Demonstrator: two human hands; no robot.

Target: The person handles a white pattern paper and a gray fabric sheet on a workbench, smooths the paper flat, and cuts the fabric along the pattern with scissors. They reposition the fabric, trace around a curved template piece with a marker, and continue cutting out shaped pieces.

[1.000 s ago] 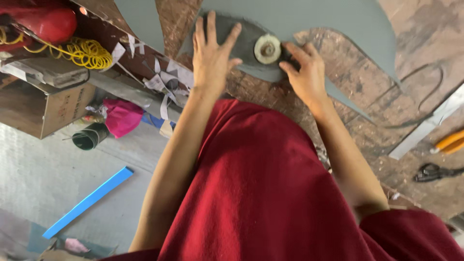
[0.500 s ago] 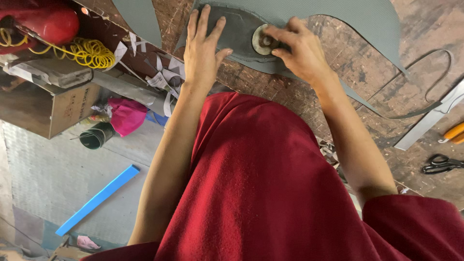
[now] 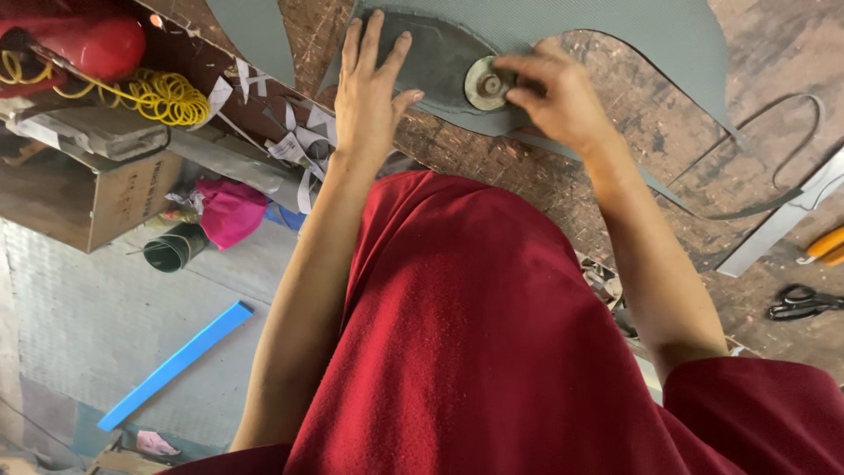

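The left hand (image 3: pixel 374 92) is lying open and flat, fingers spread, pressing down on a dark template (image 3: pixel 435 62) that is resting on a grey sheet (image 3: pixel 615 35) spread over the worn wooden counter (image 3: pixel 563 193). The right hand (image 3: pixel 554 97) is curling its fingers around a round metal disc (image 3: pixel 486 84), gripping it at its right edge while the disc is sitting on the template just right of the left hand's thumb. The template is lying at the near edge of the sheet, with the sheet's curved cut edge running away to the right of it. Right of the template, well apart, a thin dark offcut strip (image 3: pixel 774 149) is looping across the counter, and beyond it a metal ruler (image 3: pixel 778 224) is lying at a slant. Further right, at the frame's edge, an orange-handled tool (image 3: pixel 826 244) and black scissors (image 3: pixel 804 302) are resting on the counter. Left of the template, paper scraps (image 3: pixel 281 141) are hanging over the counter edge. Further left, a coil of yellow cord (image 3: pixel 163 97) is sitting beside a red cylinder (image 3: pixel 83 44), above a cardboard box (image 3: pixel 97 198). Below the box, on the floor, a pink cloth (image 3: pixel 230 211), a dark roll (image 3: pixel 176 248) and a blue strip (image 3: pixel 176 365) are lying. The person's red garment (image 3: pixel 492 352) is filling the lower frame.
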